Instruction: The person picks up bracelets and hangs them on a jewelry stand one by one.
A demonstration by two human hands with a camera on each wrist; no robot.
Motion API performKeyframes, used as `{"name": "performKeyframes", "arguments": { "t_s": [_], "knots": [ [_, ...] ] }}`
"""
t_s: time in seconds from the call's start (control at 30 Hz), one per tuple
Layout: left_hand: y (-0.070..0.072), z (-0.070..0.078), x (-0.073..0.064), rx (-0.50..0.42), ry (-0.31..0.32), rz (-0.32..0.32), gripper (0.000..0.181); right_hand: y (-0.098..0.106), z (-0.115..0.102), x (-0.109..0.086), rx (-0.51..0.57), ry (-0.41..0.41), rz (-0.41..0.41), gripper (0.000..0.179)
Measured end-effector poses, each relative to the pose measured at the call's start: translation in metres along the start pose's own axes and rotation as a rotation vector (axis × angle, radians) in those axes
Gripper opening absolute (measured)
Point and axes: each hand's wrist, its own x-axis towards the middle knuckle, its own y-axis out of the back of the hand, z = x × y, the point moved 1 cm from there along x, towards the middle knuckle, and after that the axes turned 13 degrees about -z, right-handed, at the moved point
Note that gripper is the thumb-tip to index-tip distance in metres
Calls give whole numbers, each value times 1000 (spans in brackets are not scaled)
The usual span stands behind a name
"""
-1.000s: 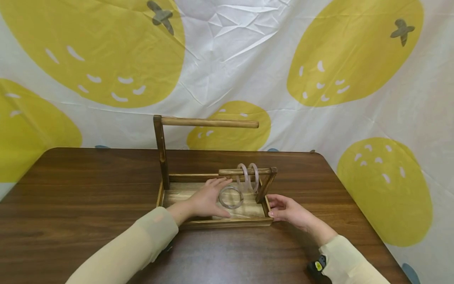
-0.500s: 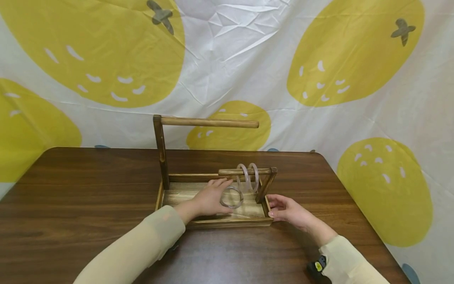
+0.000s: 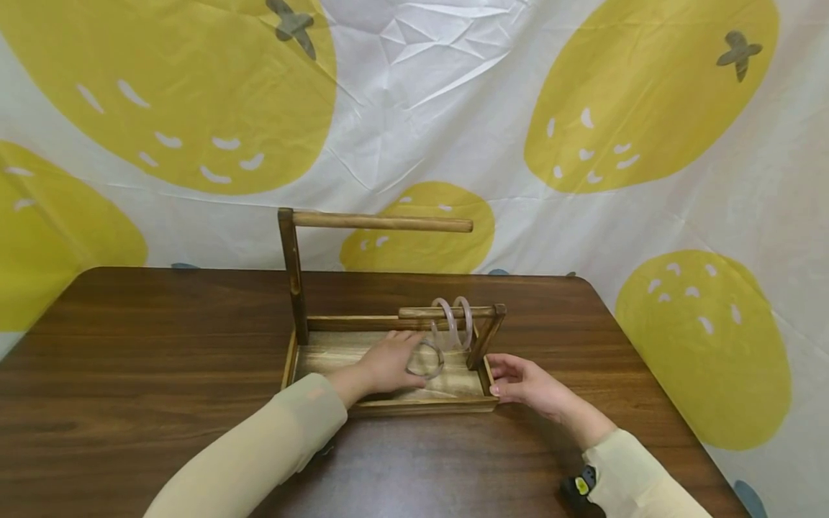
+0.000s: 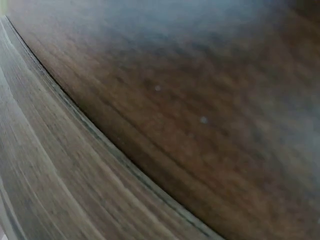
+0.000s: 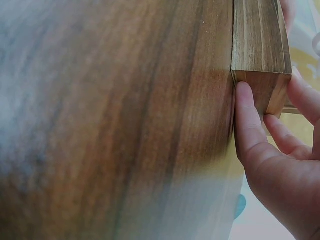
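Observation:
A clear, smoky bangle [image 3: 442, 362] lies low over the floor of a wooden tray stand [image 3: 421, 408]. My left hand [image 3: 383, 365] reaches into the tray from the front left and holds the bangle by its left side, fingers at its far edge and thumb at its near edge. At the tray's right end, my right hand [image 3: 532, 385] grips the end wall. In the right wrist view, its fingertips [image 5: 245, 95] press against that wooden end. Two pale pink bangles [image 3: 465, 338] hang on the stand's short lower bar [image 3: 417, 314]. The left wrist view shows neither hand nor bangle.
A tall post [image 3: 293, 277] at the tray's left carries a long upper bar [image 3: 388, 223] with nothing hung on it. The short post [image 3: 487, 338] stands close to my right hand. Behind the dark wooden table [image 3: 162, 345] hangs a yellow-and-white printed cloth [image 3: 414, 108].
My left hand has moved right and its fingers have closed in on the clear bangle. Less of the bangle's left side shows now. My right hand and the stand have stayed put.

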Motion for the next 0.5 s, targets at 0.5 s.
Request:
{"name": "performKeyframes", "arguments": {
  "t_s": [0.5],
  "knots": [
    [3, 2, 3, 130, -6, -24, 70, 0, -1, 0, -15, -4, 5, 70]
  ]
}}
